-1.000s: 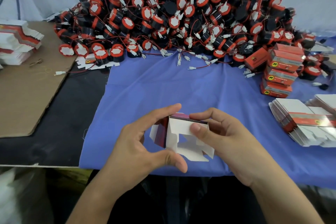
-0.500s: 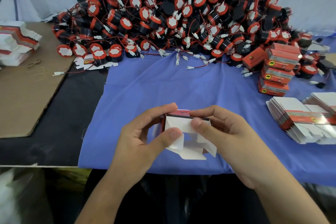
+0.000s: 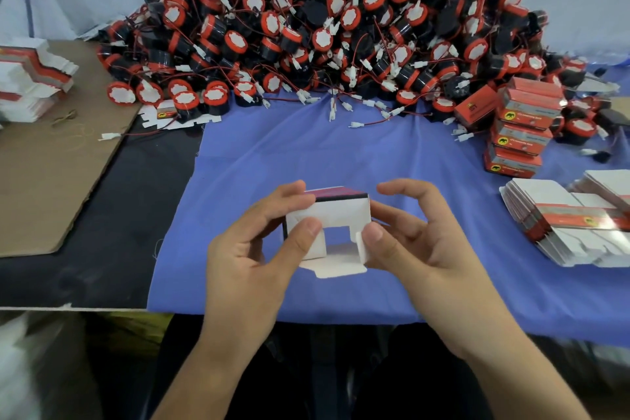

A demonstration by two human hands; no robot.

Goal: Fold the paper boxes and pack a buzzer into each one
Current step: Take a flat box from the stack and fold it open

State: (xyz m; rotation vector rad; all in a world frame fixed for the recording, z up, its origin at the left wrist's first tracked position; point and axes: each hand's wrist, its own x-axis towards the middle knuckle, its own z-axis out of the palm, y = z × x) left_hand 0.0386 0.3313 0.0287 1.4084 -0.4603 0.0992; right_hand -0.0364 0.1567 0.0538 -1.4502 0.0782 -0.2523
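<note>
The paper box [image 3: 335, 211], at lower centre over the blue cloth [image 3: 306, 153], has squared up in the last second. The left hand [image 3: 249, 256] pinches it, thumb now on the left flap, and the right hand [image 3: 422, 249] grips it, thumb shifted onto the right flap, forefinger lifted. This end looks ready to close, and nothing from the pile of buzzers [image 3: 341, 27] at upper centre is inside yet.

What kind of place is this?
Probably a small packing workstation: a heap of wired buzzers, a stack of closed orange boxes, bundles of flat box blanks, and a half-folded paper box held by the left hand and right hand.
</note>
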